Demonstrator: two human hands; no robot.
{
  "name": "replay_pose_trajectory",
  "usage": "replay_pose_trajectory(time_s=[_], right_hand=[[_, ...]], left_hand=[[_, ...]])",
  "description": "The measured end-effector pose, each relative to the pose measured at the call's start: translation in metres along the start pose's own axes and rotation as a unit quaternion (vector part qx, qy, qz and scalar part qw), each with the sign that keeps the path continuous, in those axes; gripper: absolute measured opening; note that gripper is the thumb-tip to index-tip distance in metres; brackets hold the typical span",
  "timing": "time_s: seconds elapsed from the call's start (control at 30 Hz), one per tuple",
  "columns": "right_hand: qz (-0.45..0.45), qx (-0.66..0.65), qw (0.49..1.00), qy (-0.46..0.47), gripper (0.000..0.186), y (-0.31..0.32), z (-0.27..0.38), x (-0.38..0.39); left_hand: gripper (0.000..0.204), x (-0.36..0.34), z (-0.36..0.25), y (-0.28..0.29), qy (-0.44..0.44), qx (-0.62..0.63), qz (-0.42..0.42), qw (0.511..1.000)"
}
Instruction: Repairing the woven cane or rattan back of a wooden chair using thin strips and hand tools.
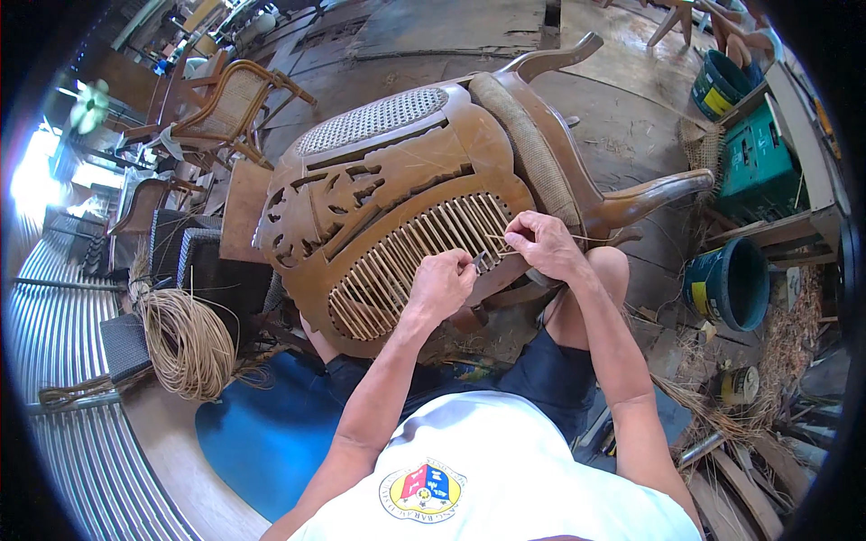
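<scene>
Left hand [442,284] is gripping a small grey piece [480,258], too small to identify; right hand [548,245] is pinching a pale strand [502,252]. Both are working at the right end of a strip-laced oval panel [424,257]. Its brown carved chair [492,135] is lying over, legs pointing right. Farther off, a cane-backed chair [225,104] is standing.

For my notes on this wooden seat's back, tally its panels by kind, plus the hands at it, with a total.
Woven oval panel: 1
Oval panel of parallel strips: 1
Carved openwork panel: 1
Left hand and right hand: 2
Total: 5
</scene>
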State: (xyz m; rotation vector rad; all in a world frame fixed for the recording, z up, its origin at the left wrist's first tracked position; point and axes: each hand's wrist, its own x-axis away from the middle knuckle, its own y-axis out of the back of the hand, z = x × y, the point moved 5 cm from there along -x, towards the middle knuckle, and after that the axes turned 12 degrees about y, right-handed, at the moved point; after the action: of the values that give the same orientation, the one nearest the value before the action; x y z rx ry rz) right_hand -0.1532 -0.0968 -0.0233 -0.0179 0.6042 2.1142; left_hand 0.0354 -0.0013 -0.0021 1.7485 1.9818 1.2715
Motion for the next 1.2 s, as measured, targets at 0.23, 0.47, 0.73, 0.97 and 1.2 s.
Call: replay_pose_trajectory(time_s=[0.23, 0.47, 0.73, 0.97, 1.2], right_hand=[[0.005, -0.008, 1.0, -0.022, 0.018, 0.0, -0.004, 0.0], [0.008, -0.007, 1.0, -0.026, 0.019, 0.0, -0.002, 0.0], [0.041, 0.012, 0.999, -0.014, 0.019, -0.002, 0.004, -0.002], [0.021, 0.082, 0.996, 0.022, 0.013, -0.006, 0.004, -0.004], [0.049, 0.123, 0.991, 0.011, 0.015, -0.011, 0.01, -0.006]], left_hand=[[0.024, -0.005, 0.003, -0.002, 0.004, 0.012, 0.015, 1.0], [0.023, -0.009, 0.006, -0.002, 0.005, 0.03, 0.024, 0.999], [0.02, -0.018, -0.003, -0.008, -0.031, -0.045, 0.006, 0.998], [0.021, -0.007, -0.025, -0.007, -0.035, -0.155, -0.03, 0.987], [0.019, -0.008, -0.021, -0.007, -0.032, -0.165, -0.04, 0.985]])
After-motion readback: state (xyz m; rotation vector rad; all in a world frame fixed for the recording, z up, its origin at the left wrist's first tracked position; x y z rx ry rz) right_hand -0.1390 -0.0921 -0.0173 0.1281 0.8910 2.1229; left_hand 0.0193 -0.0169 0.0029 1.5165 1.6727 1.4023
